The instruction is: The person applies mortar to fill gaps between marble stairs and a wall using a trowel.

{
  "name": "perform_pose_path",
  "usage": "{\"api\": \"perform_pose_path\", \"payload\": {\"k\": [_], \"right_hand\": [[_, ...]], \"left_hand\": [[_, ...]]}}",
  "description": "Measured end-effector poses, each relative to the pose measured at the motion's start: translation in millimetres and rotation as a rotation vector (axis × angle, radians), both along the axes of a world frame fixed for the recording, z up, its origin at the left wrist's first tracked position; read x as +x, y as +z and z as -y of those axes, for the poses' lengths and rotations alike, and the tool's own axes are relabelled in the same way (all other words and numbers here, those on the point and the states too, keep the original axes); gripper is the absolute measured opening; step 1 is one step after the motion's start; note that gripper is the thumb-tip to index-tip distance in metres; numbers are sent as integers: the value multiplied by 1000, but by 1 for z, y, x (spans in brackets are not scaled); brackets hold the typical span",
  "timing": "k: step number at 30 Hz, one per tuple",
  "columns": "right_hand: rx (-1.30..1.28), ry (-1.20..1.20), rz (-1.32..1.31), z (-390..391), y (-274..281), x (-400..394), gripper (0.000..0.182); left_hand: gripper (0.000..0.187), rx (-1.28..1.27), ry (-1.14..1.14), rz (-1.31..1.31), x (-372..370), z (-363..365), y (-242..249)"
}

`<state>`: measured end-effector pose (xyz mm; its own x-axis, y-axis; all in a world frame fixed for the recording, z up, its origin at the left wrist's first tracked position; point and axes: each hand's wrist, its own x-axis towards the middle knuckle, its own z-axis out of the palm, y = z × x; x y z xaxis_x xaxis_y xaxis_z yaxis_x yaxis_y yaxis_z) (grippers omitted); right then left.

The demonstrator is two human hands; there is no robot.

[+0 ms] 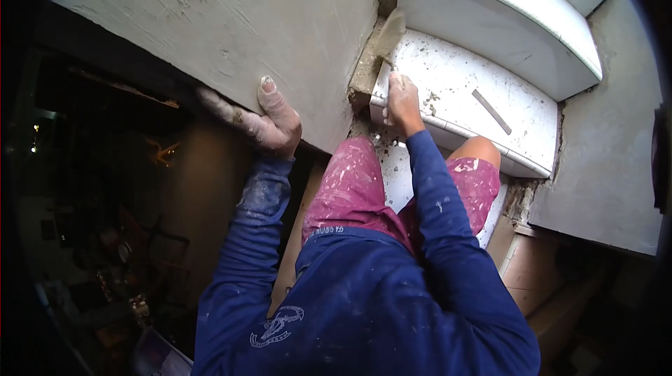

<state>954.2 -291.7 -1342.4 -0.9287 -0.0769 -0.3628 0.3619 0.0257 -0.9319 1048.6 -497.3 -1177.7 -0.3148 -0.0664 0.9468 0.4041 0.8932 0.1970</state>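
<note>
My right hand (402, 104) is clenched around the handle of a trowel (389, 34), and the blade rises straight up out of my fist, its flat face tilted a little and blurred, so I cannot make out whether anything lies on it. The blade's tip sits in the rough, mortar-crusted gap (365, 68) that runs between the grey plastered wall (231, 19) on my left side and the end of the white tiled step (483, 107), so the tool is above and just ahead of my knuckles, touching or nearly touching that seam; I cannot tell which. My left hand (269, 121) is spread and pressed over the lower edge of the wall, thumb up on the plastered face, the other fingers curled around the underside, gripping the edge itself and holding no tool. It is dusted with pale plaster. On the step, right of my right hand, lies a thin grey strip (491, 111), well apart from the trowel, among crumbs of mortar. Above it rises a second white step (504, 19). My knees in spattered pink shorts (353, 187) sit just below the step's front edge.
</note>
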Motion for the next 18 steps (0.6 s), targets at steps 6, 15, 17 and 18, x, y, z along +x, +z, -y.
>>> {"api": "perform_pose_path", "payload": {"k": [6,15,17,18], "right_hand": [[-15,-50,-125,-4,13,0,36],[-58,21,-5,-11,12,-19,37],[-18,-40,-58,-6,14,-6,38],[7,12,13,-8,17,1,38]], "left_hand": [[81,32,-32,-23,0,1,-4],[80,12,-48,11,-2,-5,4],[80,2,-21,12,1,-5,2],[80,-3,0,18,6,-4,0]]}}
